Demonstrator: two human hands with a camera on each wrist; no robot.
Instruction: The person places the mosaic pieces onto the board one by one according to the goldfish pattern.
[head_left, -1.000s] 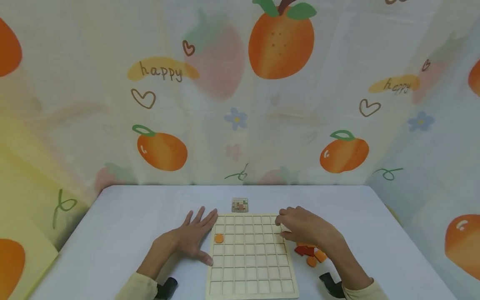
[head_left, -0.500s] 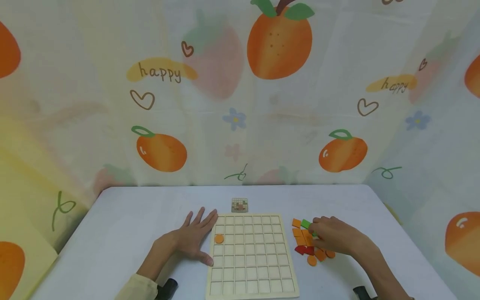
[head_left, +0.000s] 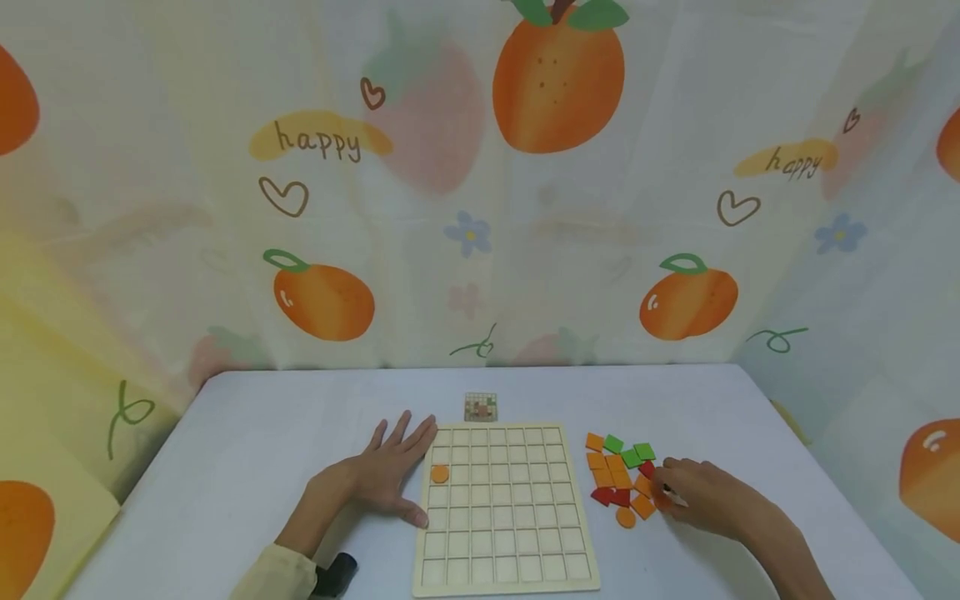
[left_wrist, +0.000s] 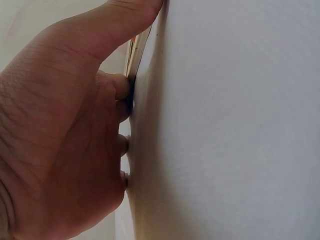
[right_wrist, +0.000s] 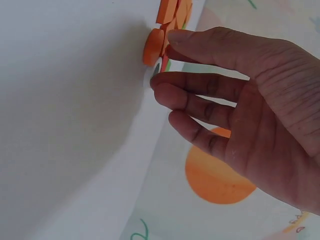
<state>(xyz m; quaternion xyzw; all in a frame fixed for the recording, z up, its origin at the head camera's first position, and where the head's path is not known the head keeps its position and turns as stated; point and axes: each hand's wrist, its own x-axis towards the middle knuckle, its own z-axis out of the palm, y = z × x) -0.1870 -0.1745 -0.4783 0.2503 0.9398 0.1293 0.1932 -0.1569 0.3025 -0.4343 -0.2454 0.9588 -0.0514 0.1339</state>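
My left hand (head_left: 386, 475) lies spread at the left edge of a pale wooden grid board (head_left: 504, 508), thumb and fingertips against its rim. In the left wrist view the palm of this hand (left_wrist: 65, 125) stands beside the white tabletop, its fingers partly hidden. One orange disc (head_left: 439, 473) sits in the board's left column. My right hand (head_left: 705, 496) is at the right side of a group of coloured pieces, fingers curved. Close to its fingertips are an orange disc (right_wrist: 153, 47) and a white piece with a dark centre (right_wrist: 156, 66). Whether it grips either is unclear.
Right of the board lie orange squares (head_left: 602, 477), green squares (head_left: 632, 456), red pieces (head_left: 619, 497) and another orange disc (head_left: 626, 517). A small patterned card (head_left: 481, 407) lies behind the board. A fruit-print cloth (head_left: 555, 250) hangs behind the white table (head_left: 300, 408).
The right hand has moved from over the board's upper right corner to the loose pieces, then on to their right side, uncovering green squares. The left hand has stayed in place.
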